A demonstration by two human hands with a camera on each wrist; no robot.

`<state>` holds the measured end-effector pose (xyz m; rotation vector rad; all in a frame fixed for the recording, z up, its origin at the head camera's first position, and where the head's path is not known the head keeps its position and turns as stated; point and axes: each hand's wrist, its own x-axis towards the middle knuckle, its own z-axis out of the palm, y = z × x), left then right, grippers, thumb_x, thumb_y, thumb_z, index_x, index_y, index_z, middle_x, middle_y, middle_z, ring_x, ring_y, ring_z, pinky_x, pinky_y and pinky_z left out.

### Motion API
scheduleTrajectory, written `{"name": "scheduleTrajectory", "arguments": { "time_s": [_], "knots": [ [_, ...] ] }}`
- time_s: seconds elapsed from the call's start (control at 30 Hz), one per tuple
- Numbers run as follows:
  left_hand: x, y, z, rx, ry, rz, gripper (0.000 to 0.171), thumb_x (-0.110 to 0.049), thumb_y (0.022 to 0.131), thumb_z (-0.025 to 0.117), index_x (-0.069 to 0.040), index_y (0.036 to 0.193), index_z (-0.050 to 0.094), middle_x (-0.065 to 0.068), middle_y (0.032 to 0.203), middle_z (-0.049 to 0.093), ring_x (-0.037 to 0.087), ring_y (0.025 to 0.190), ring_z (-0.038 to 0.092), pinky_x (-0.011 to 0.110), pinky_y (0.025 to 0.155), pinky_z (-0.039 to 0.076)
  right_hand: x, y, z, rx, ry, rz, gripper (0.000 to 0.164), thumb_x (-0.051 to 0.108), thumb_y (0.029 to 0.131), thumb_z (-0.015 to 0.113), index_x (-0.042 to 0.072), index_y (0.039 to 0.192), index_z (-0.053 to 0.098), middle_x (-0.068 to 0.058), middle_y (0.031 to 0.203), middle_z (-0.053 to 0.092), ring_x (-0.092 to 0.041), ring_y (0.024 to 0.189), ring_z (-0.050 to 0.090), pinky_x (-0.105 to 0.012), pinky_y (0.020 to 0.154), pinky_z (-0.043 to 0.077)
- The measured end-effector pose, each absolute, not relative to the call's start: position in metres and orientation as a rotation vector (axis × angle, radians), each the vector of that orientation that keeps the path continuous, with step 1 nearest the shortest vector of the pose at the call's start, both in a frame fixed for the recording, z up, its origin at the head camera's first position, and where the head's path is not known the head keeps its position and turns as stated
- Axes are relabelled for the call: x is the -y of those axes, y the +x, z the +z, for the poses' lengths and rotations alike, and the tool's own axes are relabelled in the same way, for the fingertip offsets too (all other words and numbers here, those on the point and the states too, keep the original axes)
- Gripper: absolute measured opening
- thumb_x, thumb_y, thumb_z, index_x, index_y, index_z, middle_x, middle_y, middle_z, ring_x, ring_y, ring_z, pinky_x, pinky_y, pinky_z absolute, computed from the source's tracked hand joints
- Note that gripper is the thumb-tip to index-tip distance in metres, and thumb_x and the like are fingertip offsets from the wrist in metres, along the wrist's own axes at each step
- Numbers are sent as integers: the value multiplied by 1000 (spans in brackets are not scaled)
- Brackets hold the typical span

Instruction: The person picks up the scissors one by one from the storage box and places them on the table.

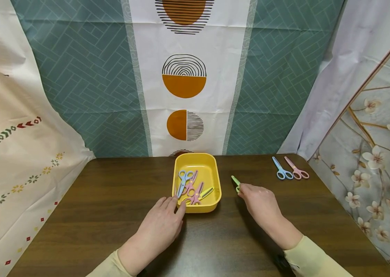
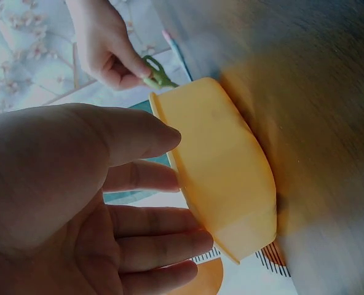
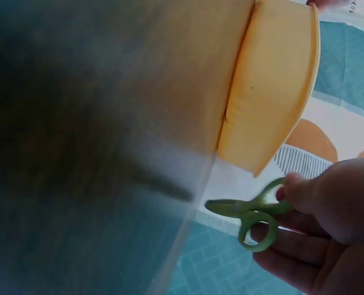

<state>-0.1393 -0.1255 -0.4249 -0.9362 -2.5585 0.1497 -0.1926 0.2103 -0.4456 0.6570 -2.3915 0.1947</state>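
My right hand pinches a small pair of green scissors by the handle loops. In the right wrist view the scissors hang above the table with the blades pointing away from the hand. My left hand, fingers fairly straight, touches the near left corner of a yellow plastic tray. Inside the tray lie blue scissors, pink scissors with a second pink pair behind them, and yellow scissors, overlapping one another. The left fingertips hide part of that corner.
At the far right of the brown table lie blue scissors and pink scissors, side by side. A patterned cloth hangs behind the table's back edge, and more fabric hangs at both sides.
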Motion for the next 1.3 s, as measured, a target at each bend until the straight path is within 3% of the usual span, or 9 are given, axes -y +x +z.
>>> {"name": "scheduleTrajectory", "arguments": {
  "time_s": [0.27,0.53,0.93,1.17,1.3],
  "knots": [
    [125,-139,-425,2563,-934,154,52,-28,89,91,-3,131,73,25,125,74,39,111,74,53,105,57,-213,-190,-450,2438,701,220,37,7,84,95,17,80,60,8,71,53,-18,59,57,-39,51,46],
    [125,-138,-425,2570,-932,151,50,-29,91,90,-4,131,73,24,126,73,38,112,75,51,106,57,-212,-190,-451,2573,740,117,30,14,82,98,20,78,68,5,82,66,-19,65,66,-42,56,53],
    [125,-138,-424,2566,-935,151,50,-29,92,89,-4,131,72,24,127,73,37,113,75,50,107,56,-213,-194,-453,2647,775,-4,23,16,81,97,20,78,75,3,86,67,-24,75,69,-44,61,56],
    [125,-138,-424,2558,-938,152,48,-29,93,89,-4,131,73,24,127,73,37,112,74,49,107,56,-212,-193,-454,2683,756,7,19,17,85,95,19,86,76,2,87,67,-24,76,69,-44,61,56],
    [125,-139,-423,2562,-940,150,48,-30,93,88,-4,132,73,23,126,73,36,113,74,49,107,56,-210,-187,-454,2684,725,19,28,23,87,96,13,107,79,-5,107,78,-28,94,77,-48,74,64]
  ]
}}
